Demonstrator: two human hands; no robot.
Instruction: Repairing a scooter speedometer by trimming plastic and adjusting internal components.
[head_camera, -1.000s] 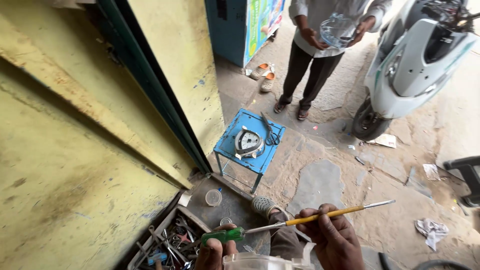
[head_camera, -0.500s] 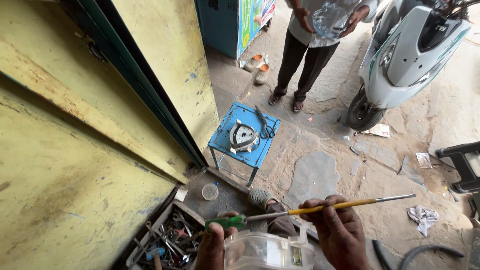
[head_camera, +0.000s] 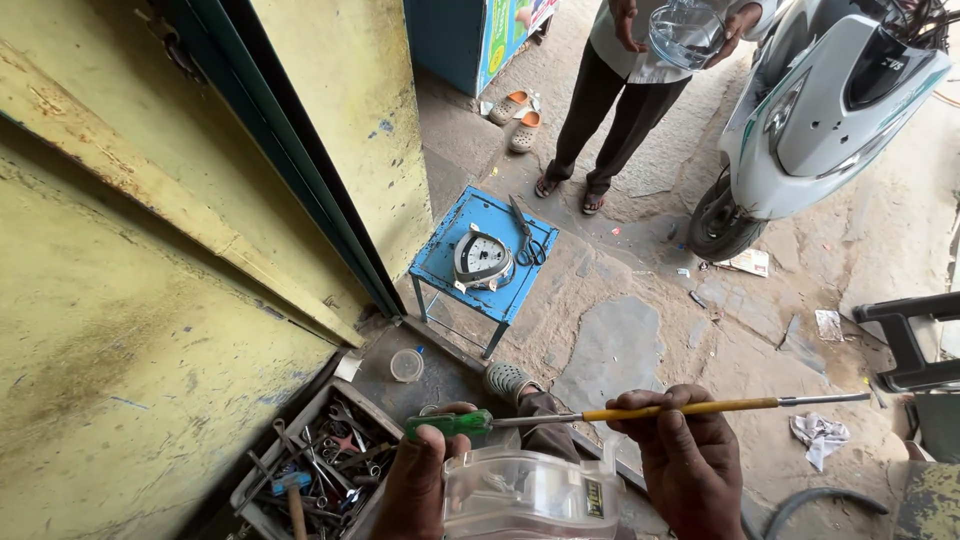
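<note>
Gripping the green-handled screwdriver (head_camera: 450, 424), the left hand (head_camera: 415, 488) is clamped on it above the clear plastic cover (head_camera: 525, 495) on the lap, the right hand (head_camera: 688, 465) pinching a thin yellow brush (head_camera: 700, 407); next likely needs steady alignment.

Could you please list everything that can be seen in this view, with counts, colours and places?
Screwdriver: one, green handle, in left hand.
Paintbrush: one, yellow handle, in right hand.
Clear plastic cover: one, between the hands.
Stool: one, blue, centre.
Gauge unit: one, grey-white, on stool.
Scissors: one, dark, on stool.
Tool tray: one, bottom left.
Plastic cup: one, clear, by tray.
Sandals: two, orange-white, top.
Scooter: one, white, right.
Standing person: one, holding clear part.
Left hand; right hand.
</note>
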